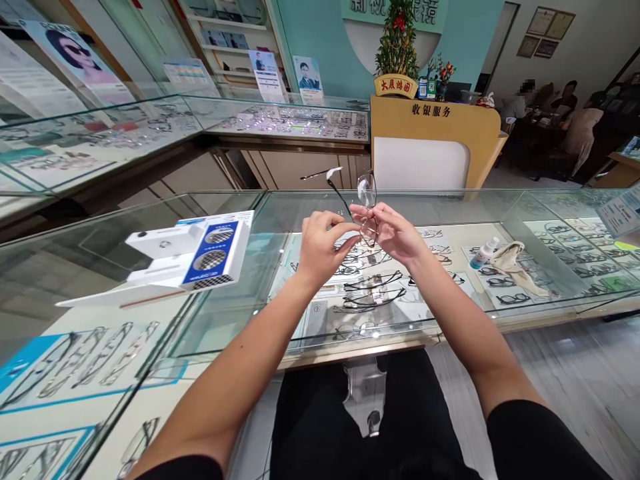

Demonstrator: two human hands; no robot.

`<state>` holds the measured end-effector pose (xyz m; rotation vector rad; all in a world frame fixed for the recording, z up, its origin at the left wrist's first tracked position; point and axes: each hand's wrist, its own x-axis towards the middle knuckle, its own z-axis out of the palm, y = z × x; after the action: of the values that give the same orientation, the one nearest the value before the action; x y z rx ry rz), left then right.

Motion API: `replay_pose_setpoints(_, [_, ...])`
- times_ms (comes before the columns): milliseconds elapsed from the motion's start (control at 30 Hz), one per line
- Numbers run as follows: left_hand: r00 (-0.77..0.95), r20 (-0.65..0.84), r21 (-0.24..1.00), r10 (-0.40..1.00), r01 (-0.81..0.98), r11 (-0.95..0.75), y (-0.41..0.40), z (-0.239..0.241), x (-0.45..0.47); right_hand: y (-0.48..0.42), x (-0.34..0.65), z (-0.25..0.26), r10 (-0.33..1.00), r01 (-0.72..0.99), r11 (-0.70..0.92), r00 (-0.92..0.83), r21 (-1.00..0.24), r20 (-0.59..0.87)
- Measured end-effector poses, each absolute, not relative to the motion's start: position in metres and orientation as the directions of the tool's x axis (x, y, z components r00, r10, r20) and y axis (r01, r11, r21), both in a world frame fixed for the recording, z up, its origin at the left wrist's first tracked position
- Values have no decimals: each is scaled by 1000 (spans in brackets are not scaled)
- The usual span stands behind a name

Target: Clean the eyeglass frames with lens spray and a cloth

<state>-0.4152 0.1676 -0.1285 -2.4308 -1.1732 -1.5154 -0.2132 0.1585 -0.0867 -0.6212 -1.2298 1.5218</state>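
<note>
Both my hands hold a pair of thin-framed glasses [367, 193] up over the glass display counter [280, 220]. My left hand [320, 243] pinches the frame near its hinge, fingers curled. My right hand [393, 230] grips the lower lens between thumb and fingers. The glasses stand on edge, one lens above the other. One dark temple arm with a white tag [333, 175] sticks out to the upper left.
A white and blue display stand [200, 253] sits on the counter at left. A small spray bottle [484, 253] and a beige cloth [515, 263] lie on the glass at right. Several glasses fill the cases below. A cashier desk [430, 143] stands behind; people sit far right.
</note>
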Motion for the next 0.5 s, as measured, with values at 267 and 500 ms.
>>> replay_pose_setpoints(267, [116,775,480,621,531,-698,163,-120,-417,157,-209,-83,936,-365,224,-178,-904,304])
replay_pose_setpoints(500, [15,845,441,535,549,-711,131,-100,-396,115,-190,-49,879,-184,453,-70,-872,471])
